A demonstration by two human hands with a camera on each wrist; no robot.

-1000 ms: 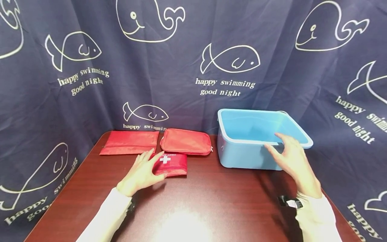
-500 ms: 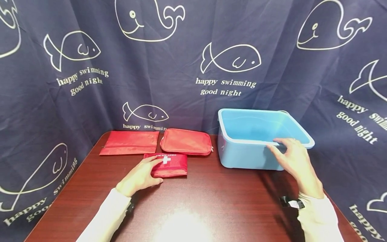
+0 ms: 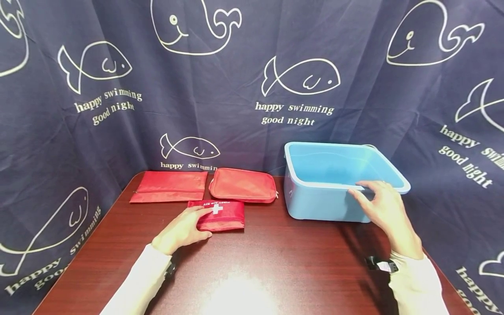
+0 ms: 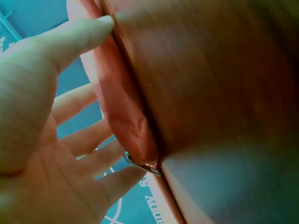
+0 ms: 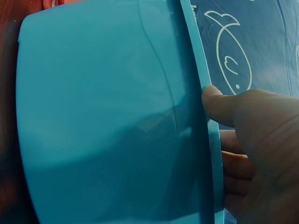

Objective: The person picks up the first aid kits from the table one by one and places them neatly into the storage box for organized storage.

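Observation:
A small red first aid kit pouch (image 3: 227, 217) with a white cross lies on the table. My left hand (image 3: 181, 231) holds it at its left end, fingers over the top and thumb at the near edge. In the left wrist view the thumb tip meets the pouch's side (image 4: 122, 100), and a zip pull shows at its end. At the right stands a light blue plastic bin (image 3: 324, 202). My right hand (image 3: 383, 212) pinches the bin's near rim, the thumb outside and the other fingers over the inner side.
Behind the first aid kit lie a flat red zip pouch (image 3: 171, 181) and a thicker red zip case (image 3: 243, 185). A dark blue curtain (image 3: 236, 83) with fish drawings hangs along the back of the brown table (image 3: 283, 253).
My left hand has come down onto the first aid kit, its fingers now over the top. My right hand has closed on the bin's rim. Bin and pouches look much the same.

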